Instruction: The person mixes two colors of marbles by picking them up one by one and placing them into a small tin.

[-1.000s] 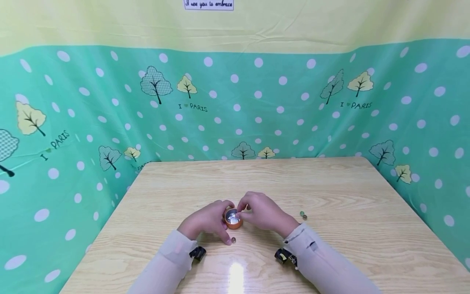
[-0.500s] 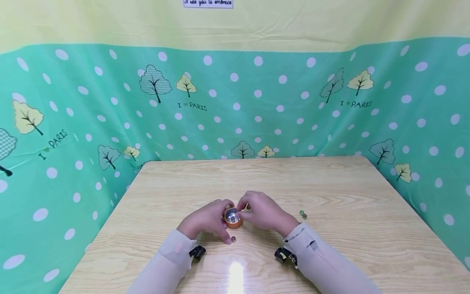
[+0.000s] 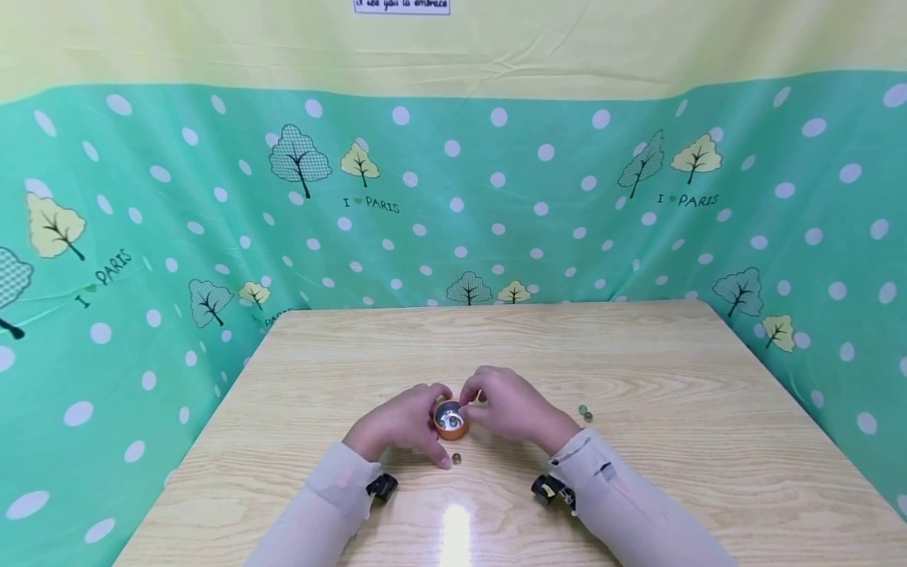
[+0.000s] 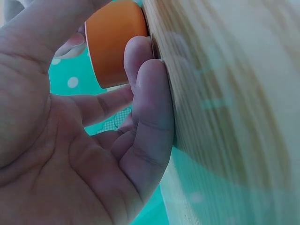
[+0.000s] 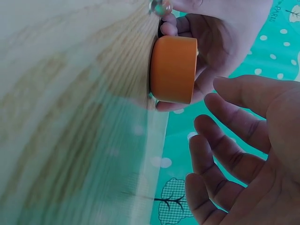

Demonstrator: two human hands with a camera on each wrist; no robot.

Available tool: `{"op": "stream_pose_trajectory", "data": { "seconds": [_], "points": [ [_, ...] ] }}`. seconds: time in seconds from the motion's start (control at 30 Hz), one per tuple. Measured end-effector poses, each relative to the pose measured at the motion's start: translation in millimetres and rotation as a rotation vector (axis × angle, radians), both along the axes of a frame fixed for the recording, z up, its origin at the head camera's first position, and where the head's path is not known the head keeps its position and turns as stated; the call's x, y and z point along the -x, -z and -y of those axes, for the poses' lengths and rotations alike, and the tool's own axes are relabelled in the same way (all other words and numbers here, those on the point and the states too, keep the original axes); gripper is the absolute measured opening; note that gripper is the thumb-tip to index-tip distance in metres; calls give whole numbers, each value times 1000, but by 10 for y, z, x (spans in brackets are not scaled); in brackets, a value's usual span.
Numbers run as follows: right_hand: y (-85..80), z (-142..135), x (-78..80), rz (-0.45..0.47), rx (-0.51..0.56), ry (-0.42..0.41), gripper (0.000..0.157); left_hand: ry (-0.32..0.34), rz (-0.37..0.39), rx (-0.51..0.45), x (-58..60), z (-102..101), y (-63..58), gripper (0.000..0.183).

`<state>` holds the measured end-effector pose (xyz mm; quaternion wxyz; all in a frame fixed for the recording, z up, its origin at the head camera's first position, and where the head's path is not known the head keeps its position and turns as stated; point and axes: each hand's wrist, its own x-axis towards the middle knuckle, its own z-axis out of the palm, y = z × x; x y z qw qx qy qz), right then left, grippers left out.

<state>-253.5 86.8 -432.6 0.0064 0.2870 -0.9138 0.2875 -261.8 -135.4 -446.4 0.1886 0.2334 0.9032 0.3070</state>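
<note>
A small orange bowl (image 3: pixel 449 434) with a silvery inside stands upright on the table in the head view. My left hand (image 3: pixel 400 426) curls its fingers round the bowl's left side, while its thumb reaches down beside a brownish glass marble (image 3: pixel 457 458). Another marble (image 3: pixel 453 421) lies inside the bowl. My right hand (image 3: pixel 512 405) hovers at the bowl's right rim. In the right wrist view, that hand's loosely bent fingers (image 5: pixel 234 157) stand apart from the orange wall (image 5: pixel 173 70), with nothing seen between them. The left wrist view shows left fingertips (image 4: pixel 152 77) low against the table.
To the right, a green marble (image 3: pixel 583 409) and a brownish marble (image 3: pixel 588 417) lie together on the wooden table (image 3: pixel 354 342). A polka-dotted curtain (image 3: pixel 496 205) surrounds the table at the back and both sides.
A marble has appeared in the bowl since the first frame. My right fingers have drawn back slightly right from the rim. The marble by my left thumb has shifted slightly right.
</note>
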Motion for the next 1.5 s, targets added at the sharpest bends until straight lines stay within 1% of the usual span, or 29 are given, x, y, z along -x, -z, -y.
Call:
{"op": "stream_pose_trajectory", "data": {
  "seconds": [0.17, 0.3, 0.5, 0.73, 0.9, 1.17, 1.33, 1.5],
  "points": [
    [-23, -28, 15, 16, -13, 30, 5, -21, -28, 23, -7, -10, 6, 110],
    [-37, -53, 33, 36, -22, 50, 6, -29, -37, 39, -3, -13, 8, 109],
    [-42, -104, 63, 64, -43, 57, 5, -18, -60, 46, 3, -14, 5, 104],
    [-90, -184, 79, 110, -40, 60, 6, -21, -44, 46, 5, -15, 2, 87],
    [-122, -269, 108, 158, -32, 75, 7, -10, -50, 36, 12, -8, 10, 76],
    [-162, -443, 189, 212, -60, 129, 6, 9, -70, 6, 39, 13, 37, 65],
    [-209, -526, 201, 246, -69, 137, 5, 21, -72, -9, 49, 20, 39, 59],
    [-207, -617, 220, 266, -61, 142, 4, 31, -73, -19, 51, 23, 42, 55]
  ]
}}
